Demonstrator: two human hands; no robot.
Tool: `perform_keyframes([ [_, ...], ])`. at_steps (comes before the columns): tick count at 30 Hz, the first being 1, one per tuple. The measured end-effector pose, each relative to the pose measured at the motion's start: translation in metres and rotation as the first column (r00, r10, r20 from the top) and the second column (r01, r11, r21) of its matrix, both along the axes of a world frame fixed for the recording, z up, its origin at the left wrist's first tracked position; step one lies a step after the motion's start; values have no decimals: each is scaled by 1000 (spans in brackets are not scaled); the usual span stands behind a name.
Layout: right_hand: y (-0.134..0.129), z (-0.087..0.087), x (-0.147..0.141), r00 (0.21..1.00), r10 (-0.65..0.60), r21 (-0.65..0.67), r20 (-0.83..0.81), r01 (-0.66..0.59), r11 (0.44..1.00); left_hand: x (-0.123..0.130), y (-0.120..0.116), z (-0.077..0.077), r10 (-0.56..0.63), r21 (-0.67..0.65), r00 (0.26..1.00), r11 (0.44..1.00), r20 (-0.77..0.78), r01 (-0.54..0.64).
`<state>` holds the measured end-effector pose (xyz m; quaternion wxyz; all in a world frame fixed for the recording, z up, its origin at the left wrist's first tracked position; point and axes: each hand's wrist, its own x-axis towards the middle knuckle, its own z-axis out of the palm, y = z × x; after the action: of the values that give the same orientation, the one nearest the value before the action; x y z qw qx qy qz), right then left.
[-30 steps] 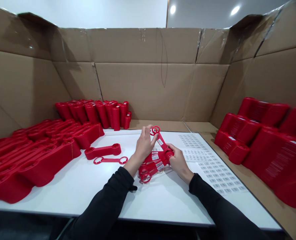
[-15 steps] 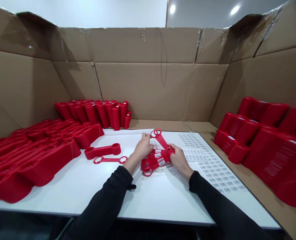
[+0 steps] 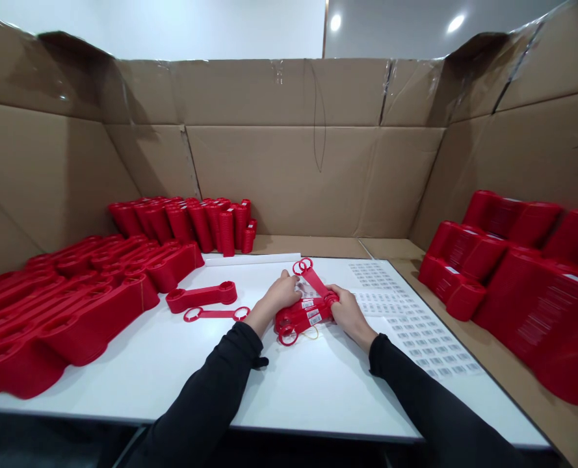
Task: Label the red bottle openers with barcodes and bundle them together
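My right hand (image 3: pixel 350 313) is closed round one end of a fanned bundle of flat red ring-ended strips (image 3: pixel 301 316), several of them bearing white barcode labels. One strip (image 3: pixel 314 281) sticks up from the bundle, away from me, its far end showing rings. At the bundle's upper left, my left hand (image 3: pixel 283 292) is closed with its fingertips bent in; what they pinch is hidden. Something clear and crumpled shows beside those fingers. A thin yellowish loop (image 3: pixel 312 334) lies under the bundle's near edge.
Left of my hands lie a short red stack (image 3: pixel 201 297) and a single red strip (image 3: pixel 216 314). Large red stacks (image 3: pixel 98 312) fill the left, others (image 3: pixel 210 224) stand behind. Barcode label sheets (image 3: pixel 415 325) and more red stacks (image 3: pixel 527 312) are rightward. Cardboard walls (image 3: pixel 269 175) surround the table.
My left hand has shifted slightly down and right over the bundle. The fanned strips have drawn closer together, and the raised strip has tilted a little left. My right hand keeps its grip.
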<state>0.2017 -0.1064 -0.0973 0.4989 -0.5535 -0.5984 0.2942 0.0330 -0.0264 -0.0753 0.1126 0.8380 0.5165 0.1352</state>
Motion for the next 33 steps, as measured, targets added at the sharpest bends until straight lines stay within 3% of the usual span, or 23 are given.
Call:
perform_keyframes([
  [6, 2, -2, 0, 1000, -12, -5, -12, 12, 1000, 2, -3, 0, -32, 49, 992, 998, 122, 26],
  [12, 3, -4, 1, 999, -37, -1, -24, 37, 999, 3, -11, 13, -11, 19, 949, 1000, 314, 5],
  [22, -3, 7, -4, 997, -58, 38, -45, 60, 997, 12, -28, 40, 70, -201, 729, 975, 681, 95],
  [28, -9, 12, -8, 997, -64, 70, -51, 67, 995, 17, -38, 45, 123, -235, 629, 967, 768, 98],
  [33, -12, 17, -9, 994, -80, 77, -71, 86, 993, 21, -41, 44, 128, -231, 599, 968, 790, 99],
])
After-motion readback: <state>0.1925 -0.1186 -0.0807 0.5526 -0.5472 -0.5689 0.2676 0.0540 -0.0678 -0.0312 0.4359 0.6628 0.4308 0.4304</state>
